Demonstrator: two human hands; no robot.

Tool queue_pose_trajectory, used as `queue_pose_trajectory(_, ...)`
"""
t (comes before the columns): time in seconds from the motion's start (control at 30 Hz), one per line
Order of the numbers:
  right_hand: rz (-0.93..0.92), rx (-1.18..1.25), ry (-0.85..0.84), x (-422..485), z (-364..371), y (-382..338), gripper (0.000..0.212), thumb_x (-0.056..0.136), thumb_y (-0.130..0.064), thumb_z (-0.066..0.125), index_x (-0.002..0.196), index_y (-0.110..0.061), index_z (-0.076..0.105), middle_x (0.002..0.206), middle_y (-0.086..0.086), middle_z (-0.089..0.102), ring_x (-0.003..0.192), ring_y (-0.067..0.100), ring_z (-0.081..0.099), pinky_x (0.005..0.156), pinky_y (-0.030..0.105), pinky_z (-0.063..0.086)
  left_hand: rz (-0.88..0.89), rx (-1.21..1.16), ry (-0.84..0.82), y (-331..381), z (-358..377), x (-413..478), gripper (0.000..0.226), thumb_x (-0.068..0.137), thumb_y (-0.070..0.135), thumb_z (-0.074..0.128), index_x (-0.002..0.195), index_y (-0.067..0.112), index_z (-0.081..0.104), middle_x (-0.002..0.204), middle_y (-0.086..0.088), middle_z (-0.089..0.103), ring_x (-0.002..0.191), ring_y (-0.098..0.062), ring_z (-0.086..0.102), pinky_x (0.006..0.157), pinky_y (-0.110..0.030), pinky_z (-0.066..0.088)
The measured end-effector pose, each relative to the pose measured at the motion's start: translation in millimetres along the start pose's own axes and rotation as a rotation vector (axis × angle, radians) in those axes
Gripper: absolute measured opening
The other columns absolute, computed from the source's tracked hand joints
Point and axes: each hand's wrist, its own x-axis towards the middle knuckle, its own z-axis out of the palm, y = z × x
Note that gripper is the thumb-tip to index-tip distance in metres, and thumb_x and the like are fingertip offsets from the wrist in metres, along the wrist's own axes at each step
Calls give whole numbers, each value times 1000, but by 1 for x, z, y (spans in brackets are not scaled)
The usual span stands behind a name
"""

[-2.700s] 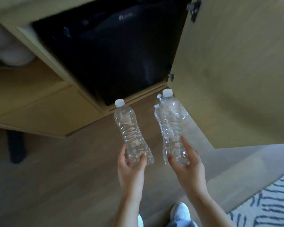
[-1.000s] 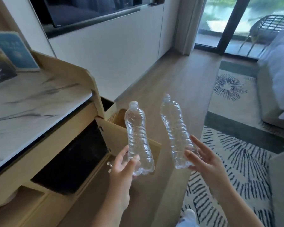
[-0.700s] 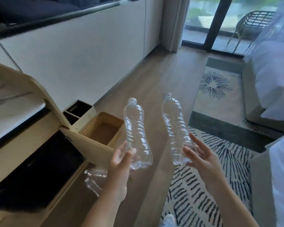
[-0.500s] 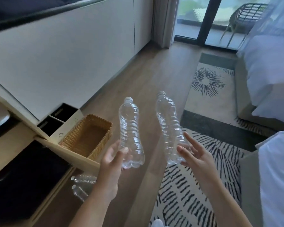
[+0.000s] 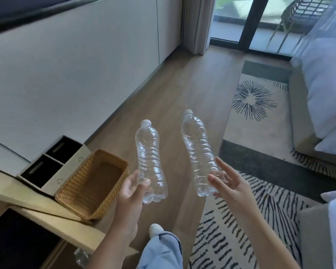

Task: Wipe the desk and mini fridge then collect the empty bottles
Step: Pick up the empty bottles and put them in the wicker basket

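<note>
My left hand (image 5: 131,193) grips the base of a clear empty plastic bottle (image 5: 149,162) with a white cap, held upright over the wooden floor. My right hand (image 5: 230,183) holds a second clear empty bottle (image 5: 198,150) near its base, fingers spread around it, cap tilted away. Another empty bottle (image 5: 81,257) lies on the floor at the bottom edge, partly hidden behind my left forearm and the open cabinet door (image 5: 52,220). The mini fridge (image 5: 14,243) shows as a dark front at bottom left.
A wicker basket (image 5: 93,183) stands on the floor left of the bottles, beside a two-slot bin (image 5: 50,162). A patterned rug (image 5: 256,191) and a bed (image 5: 326,94) lie to the right. My foot and trouser leg (image 5: 161,247) are below.
The view has swung from the fridge and desk toward the room. Both hands still carry their bottles, and the basket has come closer to my left hand.
</note>
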Motion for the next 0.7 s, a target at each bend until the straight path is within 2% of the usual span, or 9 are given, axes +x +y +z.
queue_pose_trajectory(0.07,-12,-16,-1,40,16,-14,58,74,-18,68,127,-32,46,101,-2,63,75,-5,65,62,14,53,2,-24,7,16,2,39,65,46,56,66,108,41,53,106,3,67,95,-13,65,82,-34,48)
queue_pose_trajectory(0.13,-21,-29,-11,81,34,-31,57,76,-16,68,126,-31,47,101,-3,63,75,-7,64,65,15,54,15,-50,28,36,1,78,67,49,52,67,113,37,54,104,3,67,94,-13,65,82,-34,48)
queue_pose_trajectory(0.27,-40,-77,-74,150,75,-60,57,75,-20,69,127,-33,49,101,-11,61,77,-10,62,78,30,55,59,-55,72,75,-8,141,74,49,54,65,118,31,52,108,1,67,96,-14,65,90,-39,48)
queue_pose_trajectory(0.4,-49,-119,-131,207,111,-69,57,77,-19,68,130,-29,49,105,-11,63,82,-9,63,84,31,54,54,-121,151,95,-21,190,58,62,40,65,117,30,49,115,-4,64,104,-15,61,94,-39,46)
queue_pose_trajectory(0.53,-23,-135,-247,261,147,-66,55,78,-20,68,129,-28,49,111,-9,63,87,-3,65,84,32,54,27,-152,279,98,-37,229,50,79,25,68,125,25,48,114,-6,65,102,-17,62,97,-43,45)
queue_pose_trajectory(0.6,-9,-141,-319,292,168,-63,54,78,-20,68,127,-29,50,112,-6,65,91,2,65,82,32,55,6,-171,367,96,-45,248,46,84,18,62,127,23,46,113,-7,65,102,-17,63,97,-43,45)
queue_pose_trajectory(0.7,-2,-141,-443,344,204,-61,51,80,-14,66,126,-29,50,108,-2,67,82,-1,65,70,18,53,-18,-167,513,95,-57,281,44,85,19,61,127,25,46,114,-8,64,101,-17,63,95,-44,46)
